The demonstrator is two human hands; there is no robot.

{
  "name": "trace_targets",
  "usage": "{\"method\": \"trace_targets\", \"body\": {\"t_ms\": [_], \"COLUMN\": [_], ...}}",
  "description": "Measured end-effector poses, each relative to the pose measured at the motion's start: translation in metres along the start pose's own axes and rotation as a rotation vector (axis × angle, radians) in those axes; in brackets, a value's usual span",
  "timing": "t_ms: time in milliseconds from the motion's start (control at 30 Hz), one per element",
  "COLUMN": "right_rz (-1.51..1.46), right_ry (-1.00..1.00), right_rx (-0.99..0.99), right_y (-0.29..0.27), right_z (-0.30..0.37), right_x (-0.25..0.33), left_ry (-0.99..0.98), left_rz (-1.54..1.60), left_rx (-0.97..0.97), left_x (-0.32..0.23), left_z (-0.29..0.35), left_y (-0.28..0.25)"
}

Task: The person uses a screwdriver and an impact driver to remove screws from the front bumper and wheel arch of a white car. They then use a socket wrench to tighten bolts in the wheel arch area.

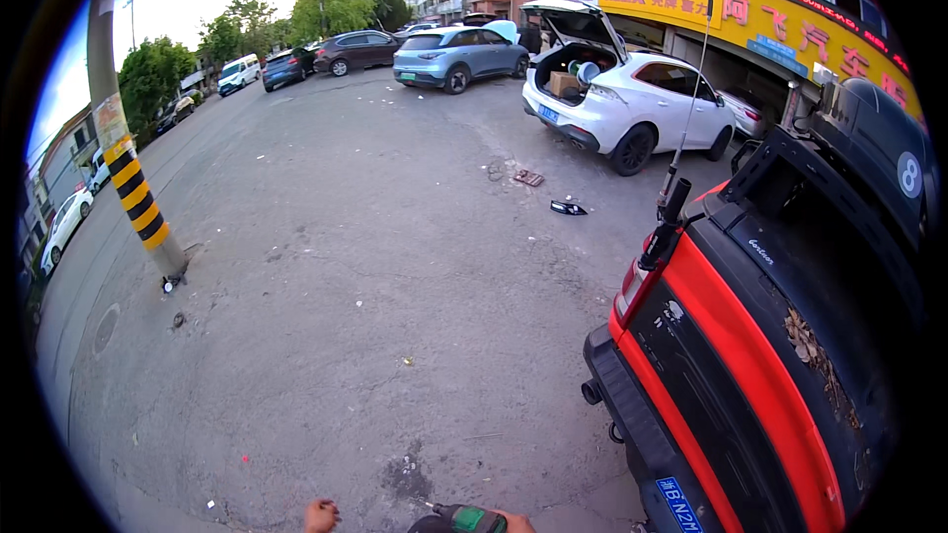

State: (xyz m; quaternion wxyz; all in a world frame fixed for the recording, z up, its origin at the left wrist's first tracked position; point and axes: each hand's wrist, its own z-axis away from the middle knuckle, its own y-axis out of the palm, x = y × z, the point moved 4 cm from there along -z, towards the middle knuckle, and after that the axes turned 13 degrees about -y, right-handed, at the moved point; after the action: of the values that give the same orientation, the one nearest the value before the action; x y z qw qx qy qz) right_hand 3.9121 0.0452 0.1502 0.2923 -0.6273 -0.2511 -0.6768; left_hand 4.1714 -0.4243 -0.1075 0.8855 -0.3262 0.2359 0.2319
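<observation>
At the lower edge, my right hand [516,522] grips a green and black cordless drill [472,519]. Its tip points left, and the drill's lower part is cut off by the frame. My left hand [320,515] hangs to the left of the drill, apart from it, with the fingers loosely curled and nothing visible in them. Beside my right hand, on the right, stands the rear of a red and black pickup truck [726,355] with a dark bumper [632,429].
A white car [642,104] with its tailgate raised stands beyond the pickup, boxes inside. A black piece [568,208] and a reddish flat piece [529,178] lie on the asphalt [326,355]. A yellow-black striped pole [138,192] rises at left. Parked cars, including a blue-grey one [459,57], line the back.
</observation>
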Motion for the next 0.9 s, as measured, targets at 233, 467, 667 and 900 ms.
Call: {"method": "trace_targets", "body": {"t_ms": [233, 467, 667, 900], "right_rz": [0.260, 0.260, 0.228, 0.286], "right_ry": [-0.317, -0.061, 0.032, 0.050], "right_rx": [-0.239, -0.377, -0.644, -0.736], "right_y": [-0.130, -0.306, -0.507, -0.796], "right_z": [-0.321, -0.604, -0.764, -0.958], "right_x": [0.006, 0.054, 0.052, 0.061], "left_ry": [-0.671, -0.501, 0.037, 0.561], "left_rz": [-0.233, -0.339, -0.143, 0.129], "left_rx": [0.505, 0.408, 0.105, 0.189], "left_x": [-0.106, -0.512, -0.996, -1.468], "left_z": [-0.023, -0.316, -0.611, -0.565], "left_y": [0.253, 0.344, 0.395, 0.706]}}
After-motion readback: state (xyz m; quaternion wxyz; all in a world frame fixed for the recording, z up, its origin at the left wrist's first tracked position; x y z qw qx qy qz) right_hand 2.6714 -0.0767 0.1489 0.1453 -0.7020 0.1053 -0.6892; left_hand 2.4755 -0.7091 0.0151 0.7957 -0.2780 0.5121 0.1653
